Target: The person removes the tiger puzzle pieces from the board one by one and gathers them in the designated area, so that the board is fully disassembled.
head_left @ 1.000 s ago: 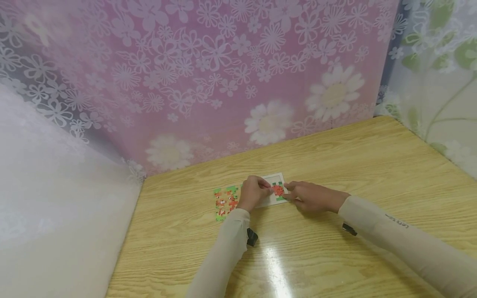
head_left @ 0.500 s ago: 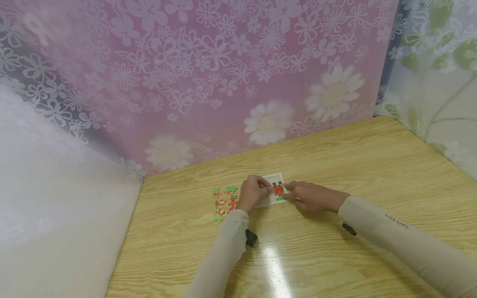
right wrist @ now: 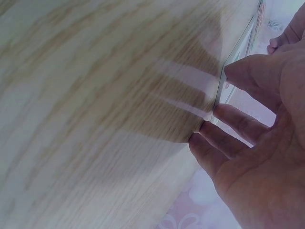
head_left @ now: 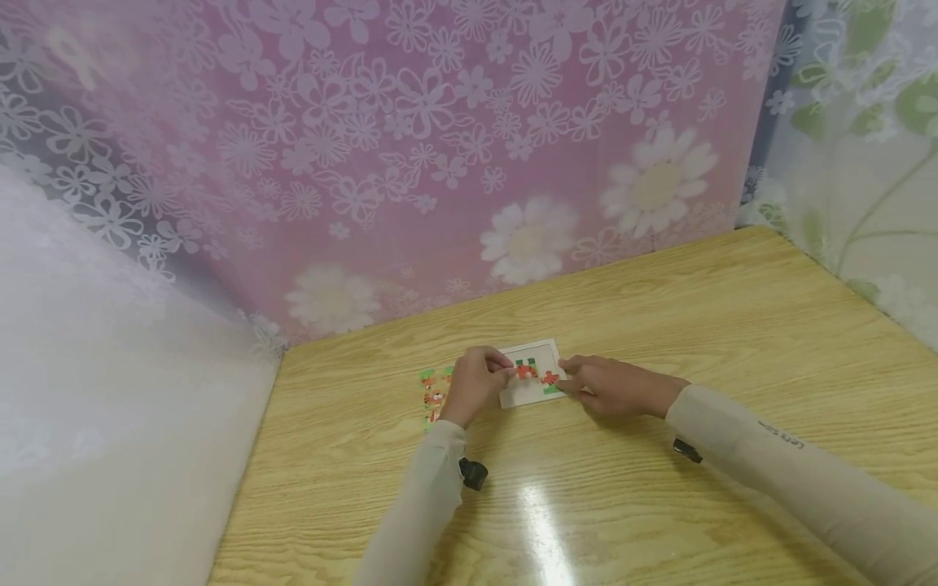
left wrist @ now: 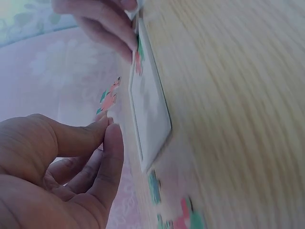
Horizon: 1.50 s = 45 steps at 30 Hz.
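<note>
Between thumb and forefinger, my left hand (head_left: 475, 384) pinches a joined bit of jigsaw puzzle (head_left: 526, 371), red with green tabs. The left wrist view shows this puzzle bit (left wrist: 109, 99) lifted clear of the white puzzle tray (left wrist: 151, 119). My right hand (head_left: 610, 386) rests at the tray's right edge. Its fingers are fairly straight in the right wrist view, with the thumb (right wrist: 248, 76) against the rim. Inside the tray, by the right thumb, lies another red and green puzzle piece (head_left: 550, 381).
Left of the tray, several tiger-picture puzzle pieces (head_left: 434, 397) lie on the wood-grain table (head_left: 352, 488), partly hidden by my left hand. A pink flowered curtain (head_left: 440, 179) hangs behind the table. Pale sheeting (head_left: 110, 391) borders the left side.
My left hand has moved left and lifted the upper red and green puzzle bit off the piece at the tray's right end. The right hand stays in place.
</note>
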{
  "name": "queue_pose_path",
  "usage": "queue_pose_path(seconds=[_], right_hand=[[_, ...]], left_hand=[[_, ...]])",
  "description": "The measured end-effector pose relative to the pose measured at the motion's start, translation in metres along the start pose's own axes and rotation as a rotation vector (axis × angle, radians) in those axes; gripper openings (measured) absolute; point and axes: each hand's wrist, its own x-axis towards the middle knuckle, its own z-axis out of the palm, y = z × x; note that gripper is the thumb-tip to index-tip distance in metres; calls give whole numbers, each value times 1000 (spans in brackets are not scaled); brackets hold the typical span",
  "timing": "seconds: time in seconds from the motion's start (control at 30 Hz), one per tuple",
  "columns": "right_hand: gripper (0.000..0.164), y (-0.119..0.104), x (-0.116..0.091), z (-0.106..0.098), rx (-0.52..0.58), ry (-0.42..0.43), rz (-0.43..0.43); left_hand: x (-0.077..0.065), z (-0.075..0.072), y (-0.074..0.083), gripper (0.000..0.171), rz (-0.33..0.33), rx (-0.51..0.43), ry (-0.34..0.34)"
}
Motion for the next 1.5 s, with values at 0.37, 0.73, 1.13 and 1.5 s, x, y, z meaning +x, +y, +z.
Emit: queue_pose_path(seconds=[0.37,0.73,1.13,1.5], right_hand=[[24,3,-2,2,-14,22,-24],[26,3,-2,2,-16,21,-28],[27,3,-3,2,-21,30,-42],[27,2,-2,2,-23,31,-42]], left_hand=[[-8,-21,-14,7,-60,31,14],[-13,-36,-27,7,-69,67,52],[-20,-44,-35,7,-116,22,12],[-21,-42,-35,8,-144,40,18]])
